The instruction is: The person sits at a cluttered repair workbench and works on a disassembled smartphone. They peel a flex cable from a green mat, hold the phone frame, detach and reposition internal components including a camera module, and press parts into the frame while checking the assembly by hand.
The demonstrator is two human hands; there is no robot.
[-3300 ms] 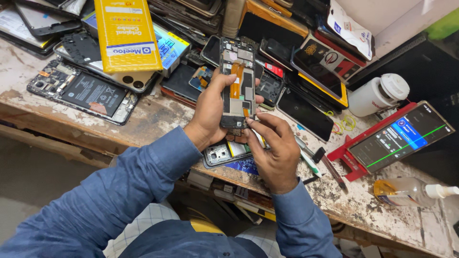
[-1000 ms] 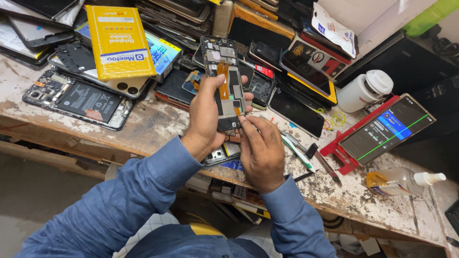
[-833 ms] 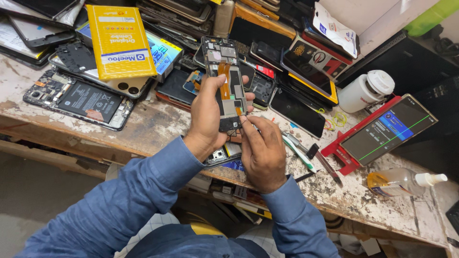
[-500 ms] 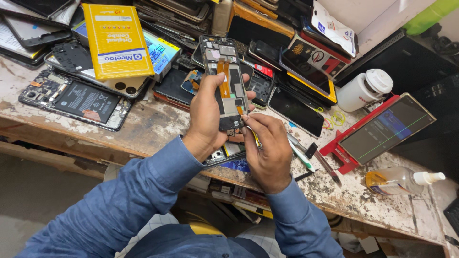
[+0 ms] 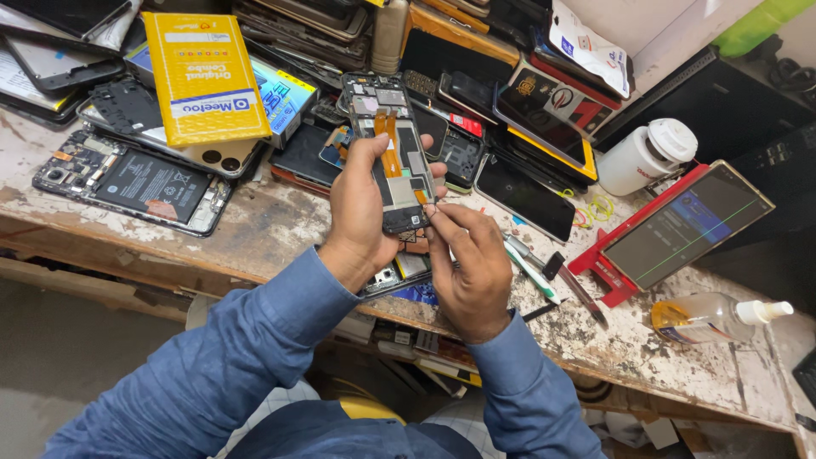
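Fingers (image 5: 367, 161) of your left hand (image 5: 361, 217) clasp the opened phone (image 5: 393, 161) by its long edges, held above the surface (image 5: 280, 225); your right hand (image 5: 472, 263) pinches at its lower end, though what it grips is too small to tell. Judge the phone light, rigid and fragile: keep to the frame, off the orange ribbon cable (image 5: 388, 149). Behind lies a flat yellow box (image 5: 202, 78); to the right stands a white tub (image 5: 646, 157).
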